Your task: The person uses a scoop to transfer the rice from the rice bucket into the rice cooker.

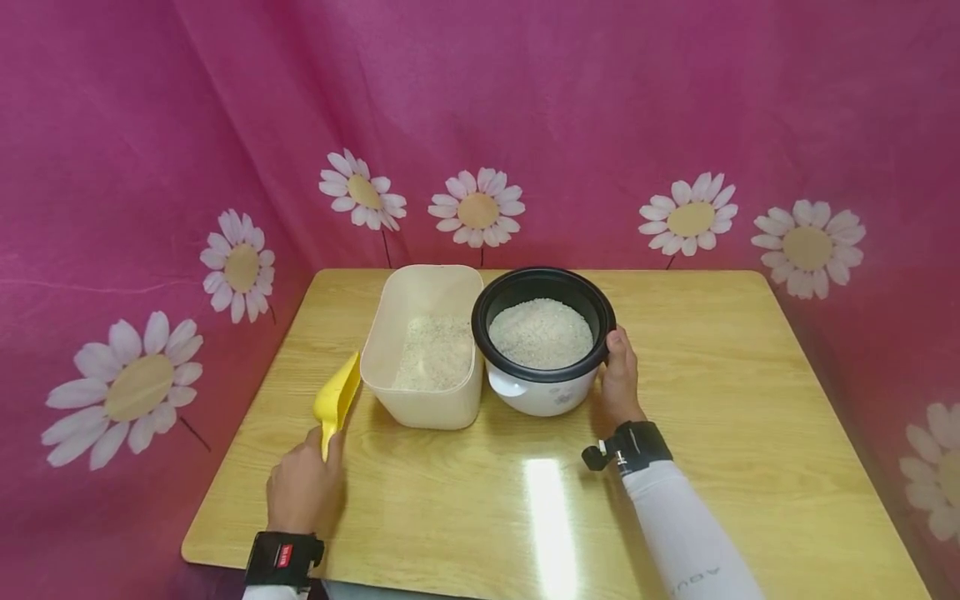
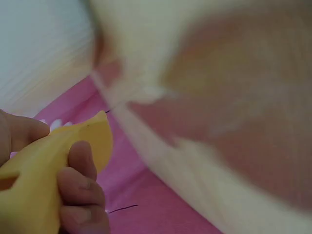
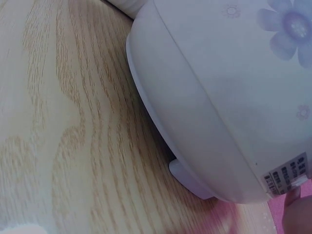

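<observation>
My left hand (image 1: 303,485) grips the handle of a yellow scoop (image 1: 336,396) at the table's left. The scoop's bowl points away, beside the cream bin (image 1: 423,408); in the left wrist view, fingers (image 2: 80,187) curl round the yellow scoop (image 2: 36,168). Inside the bin lies a low layer of rice (image 1: 435,354). To its right stands a white rice cooker (image 1: 543,396) with a black rim and a mound of rice (image 1: 542,333) in it. My right hand (image 1: 621,379) holds the cooker's right side at the rim; its fingers are partly hidden.
Bin and cooker stand side by side, close together, on a light wooden table (image 1: 720,400). A pink cloth (image 1: 570,108) printed with daisies hangs behind and along the sides. Flowers and a label (image 3: 287,173) mark the cooker's wall in the right wrist view.
</observation>
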{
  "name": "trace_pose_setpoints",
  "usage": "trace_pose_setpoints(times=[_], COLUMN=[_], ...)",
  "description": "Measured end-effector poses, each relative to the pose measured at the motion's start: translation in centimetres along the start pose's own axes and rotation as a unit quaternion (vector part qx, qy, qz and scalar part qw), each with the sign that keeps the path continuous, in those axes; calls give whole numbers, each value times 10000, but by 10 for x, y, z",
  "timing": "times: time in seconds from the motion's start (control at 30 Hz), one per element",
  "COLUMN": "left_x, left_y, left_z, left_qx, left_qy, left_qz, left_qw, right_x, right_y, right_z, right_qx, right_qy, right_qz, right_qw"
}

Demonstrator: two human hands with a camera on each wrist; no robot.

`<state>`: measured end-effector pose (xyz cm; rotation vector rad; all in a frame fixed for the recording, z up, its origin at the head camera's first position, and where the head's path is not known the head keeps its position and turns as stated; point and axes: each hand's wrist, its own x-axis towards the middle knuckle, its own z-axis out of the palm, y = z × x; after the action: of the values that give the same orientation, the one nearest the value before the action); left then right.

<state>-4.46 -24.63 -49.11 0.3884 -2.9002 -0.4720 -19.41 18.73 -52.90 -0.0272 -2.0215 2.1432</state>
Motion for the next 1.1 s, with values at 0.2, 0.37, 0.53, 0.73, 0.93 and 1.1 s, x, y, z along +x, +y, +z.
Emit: trace_pose_setpoints(times=[0.2,0.37,0.53,0.73,0.93,1.1], left_x=[-10,-14,-16,-20,-18,-16], left_y=[-11,-15,-16,-12,-10,-8], left_z=[15,21,33,38,42,46], left_qx=[378,440,439,589,686,589], left_qy=[451,663,952,643,-250,-307], left_qz=[229,539,655,427,283,421], left_qw=[9980,9954,9923,9953,9969,9969], right_x=[0,1,0,-2,-5,-3], right_y=[1,1,1,1,1,-1], right_z=[1,0,-1,-1,0,0], right_qx=[-124,-54,-7,-60,129,125], right_qy=[-80,-56,-33,-9,-66,-75], right_qz=[-38,-18,108,279,365,324], right_qw=[9999,10000,9999,9996,9992,9994])
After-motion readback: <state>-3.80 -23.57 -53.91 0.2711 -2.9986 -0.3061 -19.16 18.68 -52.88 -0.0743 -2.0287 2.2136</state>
